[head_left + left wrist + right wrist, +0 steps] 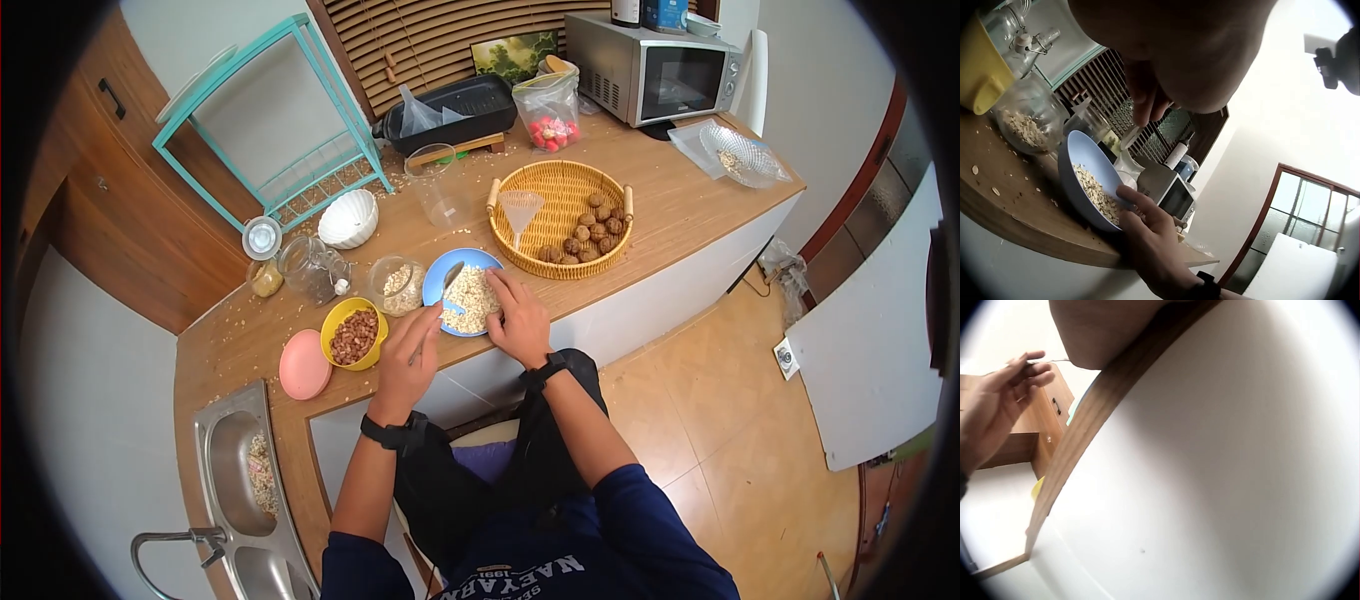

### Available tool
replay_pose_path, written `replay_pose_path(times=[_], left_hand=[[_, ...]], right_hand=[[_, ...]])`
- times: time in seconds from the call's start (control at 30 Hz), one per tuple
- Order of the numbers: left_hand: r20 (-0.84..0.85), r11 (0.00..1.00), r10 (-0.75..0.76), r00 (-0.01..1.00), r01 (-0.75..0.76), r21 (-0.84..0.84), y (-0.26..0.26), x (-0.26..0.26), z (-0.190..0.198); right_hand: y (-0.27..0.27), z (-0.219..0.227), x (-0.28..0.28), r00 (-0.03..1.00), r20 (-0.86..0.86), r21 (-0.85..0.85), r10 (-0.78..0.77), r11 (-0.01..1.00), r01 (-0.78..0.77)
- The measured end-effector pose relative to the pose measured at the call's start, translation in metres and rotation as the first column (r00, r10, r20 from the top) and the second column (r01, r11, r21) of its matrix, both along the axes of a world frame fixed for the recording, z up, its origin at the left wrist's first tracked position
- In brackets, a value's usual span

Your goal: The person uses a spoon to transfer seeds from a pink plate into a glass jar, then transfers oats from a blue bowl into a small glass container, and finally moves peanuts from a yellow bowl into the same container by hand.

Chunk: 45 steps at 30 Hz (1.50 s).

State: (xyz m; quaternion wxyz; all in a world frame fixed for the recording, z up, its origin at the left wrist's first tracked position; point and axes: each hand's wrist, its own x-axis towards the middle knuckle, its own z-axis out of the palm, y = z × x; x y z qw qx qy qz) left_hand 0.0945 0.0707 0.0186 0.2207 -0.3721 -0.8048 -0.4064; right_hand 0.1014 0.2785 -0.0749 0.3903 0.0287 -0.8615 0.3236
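My left hand (405, 360) pinches the handle of a metal spoon (454, 271), its tip over the blue bowl (433, 284). Rolled oats (476, 298) lie inside this bowl, close to the counter's front edge. On the bowl's right side, my right hand (522, 324) grips the rim; the left wrist view shows its fingers (1137, 197) over the edge. To the left stand a glass jar (385, 272) partly filled with oats and a yellow bowl (380, 345) of reddish-brown nuts. In the right wrist view, the left hand (1000, 409) is raised with fingers curled; the bowl is mostly hidden.
A wicker basket (507, 245) with walnuts and a white funnel (520, 210) stands to the right. Behind are a clear plastic cup (432, 185), a black pan (470, 105) and a microwave (640, 80). A pink lid (305, 365) lies near the sink (225, 450). Loose flakes dot the counter.
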Motion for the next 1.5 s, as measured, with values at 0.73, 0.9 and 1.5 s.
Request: replay_pose_path(times=[0.73,0.9,1.5], left_hand=[[0.089,0.996,-0.064,0.994,0.069,-0.064,0.023,-0.002,-0.02],[0.136,1.0,-0.018,0.991,0.02,-0.02,0.024,-0.001,-0.029],[0.02,0.996,0.085,0.996,-0.085,0.012,-0.022,0.005,-0.043]], right_hand=[[0.001,0.002,0.002,0.999,-0.027,-0.026,0.018,1.0,-0.019],[0.0,0.0,0.001,1.0,-0.02,-0.038,0.018,0.999,-0.019],[-0.001,0.001,0.001,0.999,0.036,-0.014,-0.005,1.0,0.006]])
